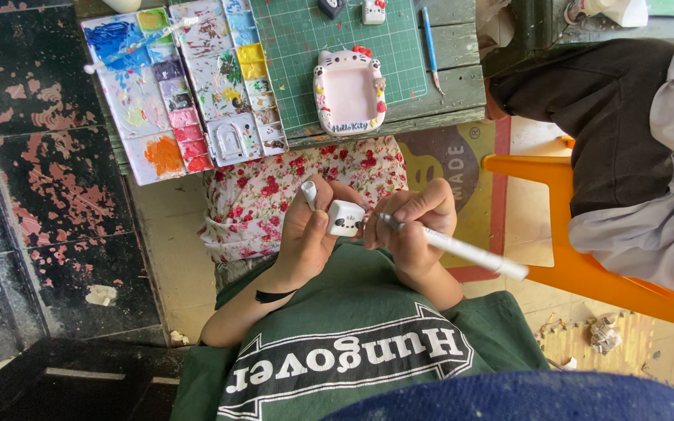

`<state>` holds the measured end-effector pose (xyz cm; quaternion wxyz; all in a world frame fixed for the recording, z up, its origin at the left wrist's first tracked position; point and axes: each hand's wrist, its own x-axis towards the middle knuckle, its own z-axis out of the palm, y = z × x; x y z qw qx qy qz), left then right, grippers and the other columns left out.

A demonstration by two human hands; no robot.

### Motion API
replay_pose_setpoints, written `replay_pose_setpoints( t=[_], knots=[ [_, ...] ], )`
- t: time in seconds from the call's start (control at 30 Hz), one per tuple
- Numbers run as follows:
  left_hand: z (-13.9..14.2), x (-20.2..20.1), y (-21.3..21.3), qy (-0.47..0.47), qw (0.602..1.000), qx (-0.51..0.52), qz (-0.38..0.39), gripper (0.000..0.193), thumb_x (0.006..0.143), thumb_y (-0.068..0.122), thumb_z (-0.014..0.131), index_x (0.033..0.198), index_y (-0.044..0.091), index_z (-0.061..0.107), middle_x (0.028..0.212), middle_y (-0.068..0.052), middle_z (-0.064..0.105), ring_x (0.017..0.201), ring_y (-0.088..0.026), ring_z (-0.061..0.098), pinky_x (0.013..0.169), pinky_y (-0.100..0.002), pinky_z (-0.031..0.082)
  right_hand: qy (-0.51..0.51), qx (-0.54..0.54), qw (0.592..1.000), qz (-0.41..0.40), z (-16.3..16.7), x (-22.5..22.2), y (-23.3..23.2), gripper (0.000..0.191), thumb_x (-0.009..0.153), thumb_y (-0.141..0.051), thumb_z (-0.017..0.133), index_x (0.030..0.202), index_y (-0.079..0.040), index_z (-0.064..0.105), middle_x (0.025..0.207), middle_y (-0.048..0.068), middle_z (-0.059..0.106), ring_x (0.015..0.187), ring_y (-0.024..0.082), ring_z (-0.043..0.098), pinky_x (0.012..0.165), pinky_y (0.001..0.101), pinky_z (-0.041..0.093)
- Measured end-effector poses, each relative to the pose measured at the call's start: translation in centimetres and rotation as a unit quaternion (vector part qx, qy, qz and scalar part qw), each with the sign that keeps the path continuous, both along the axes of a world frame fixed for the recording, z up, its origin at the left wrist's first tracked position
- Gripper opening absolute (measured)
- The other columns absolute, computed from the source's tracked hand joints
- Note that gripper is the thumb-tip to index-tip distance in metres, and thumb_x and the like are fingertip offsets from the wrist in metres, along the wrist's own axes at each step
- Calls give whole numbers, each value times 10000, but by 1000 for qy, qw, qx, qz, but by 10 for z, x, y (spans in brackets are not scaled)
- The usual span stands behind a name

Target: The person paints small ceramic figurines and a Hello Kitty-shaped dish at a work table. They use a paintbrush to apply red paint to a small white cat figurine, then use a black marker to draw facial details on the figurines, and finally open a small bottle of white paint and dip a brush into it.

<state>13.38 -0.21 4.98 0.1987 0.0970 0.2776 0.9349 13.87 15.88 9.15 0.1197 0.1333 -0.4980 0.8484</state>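
While we hold it above our lap, the small white figurine (345, 217) sits pinched in our left hand (306, 234), fingers curled around its sides and back so the painted face looks toward the other hand. Our right hand (415, 226) is closed around a white brush (462, 249), gripped near the tip like a pen, its tip touching or just beside the figurine's face. We judge the piece light, rigid and probably brittle, with any wet paint easily smeared, so it is best held by its bare sides, clear of the painted front. Beyond the hands lies our floral-print lap cloth (274, 195), then the worn green surface (446, 93) carrying a green cutting mat (298, 47), a pink cat-shaped frame (349, 92), a blue pen (429, 43) and a paint-smeared palette (181, 86). To one side another person sits on an orange chair (579, 273).
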Motion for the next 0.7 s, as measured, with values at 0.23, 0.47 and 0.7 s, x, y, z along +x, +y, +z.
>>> replay_pose_setpoints(
  t=[0.23, 0.47, 0.7],
  knots=[
    [8, 1, 1, 19, 1000, 2, -22, 384, 1082, 429, 614, 1073, 133, 369, 1249, -168, 607, 1004, -215, 671, 872, -335, 569, 29, 50, 996, -62, 0, 0, -5, 401, 1100, -371, 554, 927, -30, 430, 619, 78, 471, 425, 143, 465, 417, 310, 488],
    [8, 5, 4, 34, 999, -37, -9, 377, 1082, 365, 646, 1050, 125, 357, 1201, -150, 581, 1040, -183, 622, 923, -348, 566, 100, 97, 987, -77, 3, -4, -5, 345, 1115, -272, 493, 869, -39, 425, 523, 30, 441, 378, 123, 445, 370, 287, 422],
    [7, 6, 2, 26, 999, -44, -17, 373, 1081, 352, 652, 1045, 134, 351, 1197, -156, 589, 1046, -182, 624, 934, -347, 572, 106, 114, 984, -81, 2, -3, -5, 313, 1110, -239, 495, 884, -37, 418, 537, 27, 439, 381, 124, 436, 362, 294, 402]
  ],
)
